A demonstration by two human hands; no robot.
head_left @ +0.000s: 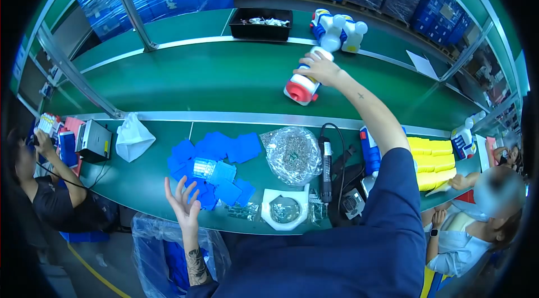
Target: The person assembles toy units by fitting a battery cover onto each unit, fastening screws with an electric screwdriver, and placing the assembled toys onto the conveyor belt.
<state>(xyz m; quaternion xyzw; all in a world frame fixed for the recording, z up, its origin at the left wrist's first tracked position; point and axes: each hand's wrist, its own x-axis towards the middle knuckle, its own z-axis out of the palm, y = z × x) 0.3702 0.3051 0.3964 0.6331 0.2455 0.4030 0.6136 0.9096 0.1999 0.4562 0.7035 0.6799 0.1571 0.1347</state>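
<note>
My right hand (320, 69) reaches forward over the green belt, its fingers wrapped round a white plastic device with a red end (301, 91). The device is tilted, red end towards me. Just beyond it stand similar white-and-blue devices (352, 37) on the back ledge. My left hand (182, 202) is raised near the bench's front edge, fingers spread and holding nothing. Beside it lies a loose pile of blue pieces (216, 155), with a light printed stack (204, 168) on top.
A clear bag of small metal parts (293, 155), a white ring-shaped holder (284, 222) and a black electric screwdriver (326, 169) lie on the bench. A black bin (261, 31) stands at the back. Yellow pieces (432, 155) lie right. People sit at both sides.
</note>
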